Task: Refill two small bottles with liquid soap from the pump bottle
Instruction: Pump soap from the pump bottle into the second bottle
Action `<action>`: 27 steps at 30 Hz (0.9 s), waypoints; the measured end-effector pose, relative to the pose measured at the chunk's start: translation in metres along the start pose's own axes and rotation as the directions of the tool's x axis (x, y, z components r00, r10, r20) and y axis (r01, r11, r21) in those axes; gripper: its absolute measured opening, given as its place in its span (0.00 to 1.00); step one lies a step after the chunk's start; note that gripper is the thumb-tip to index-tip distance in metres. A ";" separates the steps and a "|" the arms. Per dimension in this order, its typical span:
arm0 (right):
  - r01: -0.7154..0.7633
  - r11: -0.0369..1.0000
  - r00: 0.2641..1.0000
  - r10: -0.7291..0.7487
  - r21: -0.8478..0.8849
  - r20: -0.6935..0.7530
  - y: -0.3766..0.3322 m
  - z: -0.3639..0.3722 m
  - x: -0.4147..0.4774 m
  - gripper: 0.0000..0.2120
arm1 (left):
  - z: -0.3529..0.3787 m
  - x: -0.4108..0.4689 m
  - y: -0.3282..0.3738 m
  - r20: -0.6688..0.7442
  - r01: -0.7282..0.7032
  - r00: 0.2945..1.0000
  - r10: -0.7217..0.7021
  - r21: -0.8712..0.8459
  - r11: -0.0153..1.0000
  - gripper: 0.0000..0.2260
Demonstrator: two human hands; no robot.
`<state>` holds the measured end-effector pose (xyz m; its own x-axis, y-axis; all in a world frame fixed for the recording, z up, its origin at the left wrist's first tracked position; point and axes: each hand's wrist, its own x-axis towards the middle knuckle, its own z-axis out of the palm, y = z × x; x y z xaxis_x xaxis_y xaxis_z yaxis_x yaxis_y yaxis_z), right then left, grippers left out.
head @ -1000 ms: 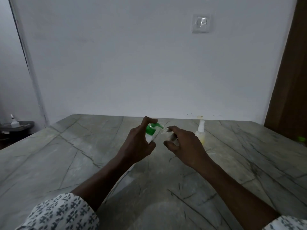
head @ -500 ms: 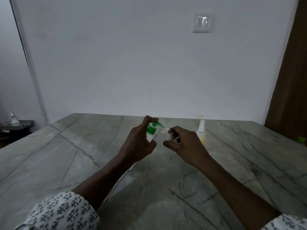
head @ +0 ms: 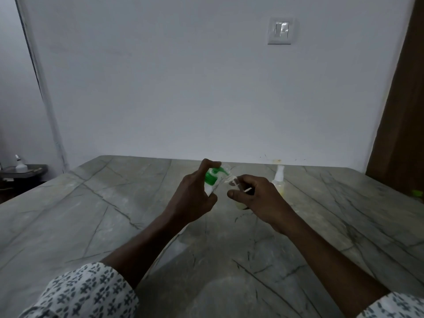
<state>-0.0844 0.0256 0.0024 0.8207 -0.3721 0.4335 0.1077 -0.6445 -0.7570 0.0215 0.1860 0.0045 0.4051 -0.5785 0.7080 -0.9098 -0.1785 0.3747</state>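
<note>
My left hand grips the white pump bottle, with the forefinger lying over its green pump head. The green nozzle points right at the mouth of a small clear bottle that my right hand holds, fingers curled round it. A little yellowish liquid shows at that bottle's bottom, below my fingers. A thin white stick pokes out between my right fingers. Behind my right hand, a second small bottle with a white spray top and yellowish liquid stands upright on the marble table.
The table's back edge meets a white wall. A dark wooden door or panel rises at the right. A small green thing lies at the table's right edge. At the far left a white bottle sits on a low dark stand.
Both hands have stayed together over the table with hardly any shift. My left forefinger stays over the pump head, and the nozzle remains at the small bottle's mouth.
</note>
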 end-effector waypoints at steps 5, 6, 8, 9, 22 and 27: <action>-0.049 0.995 0.999 0.048 0.082 0.007 0.002 -0.002 0.000 0.19 | 0.000 -0.001 0.001 -0.004 0.012 1.000 -0.012 -0.001 1.000 0.32; -0.059 0.994 0.998 0.059 0.096 0.009 0.002 -0.002 0.001 0.20 | 0.000 -0.001 0.001 0.000 0.011 1.000 -0.011 -0.004 1.000 0.33; -0.070 0.992 0.998 0.069 0.104 0.009 0.002 -0.003 0.002 0.18 | -0.001 -0.001 0.002 0.014 0.007 1.000 -0.007 -0.005 1.000 0.35; -0.070 0.992 0.998 0.070 0.104 0.002 0.002 -0.003 0.002 0.17 | -0.001 -0.001 0.002 0.018 0.004 1.000 -0.004 -0.006 1.000 0.35; -0.032 0.999 0.995 0.033 0.013 -0.097 -0.005 0.006 -0.004 0.15 | 0.000 -0.001 0.002 0.017 0.008 1.000 -0.009 0.020 1.000 0.31; -0.025 0.999 0.994 0.028 0.024 -0.109 -0.002 0.002 -0.003 0.14 | 0.000 0.000 0.001 0.050 0.003 0.999 -0.005 0.035 0.999 0.34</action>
<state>-0.0856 0.0293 0.0012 0.7571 -0.4605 0.4634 0.1004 -0.6189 -0.7791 0.0204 0.1857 0.0053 0.4045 -0.6164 0.6756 -0.9111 -0.2080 0.3557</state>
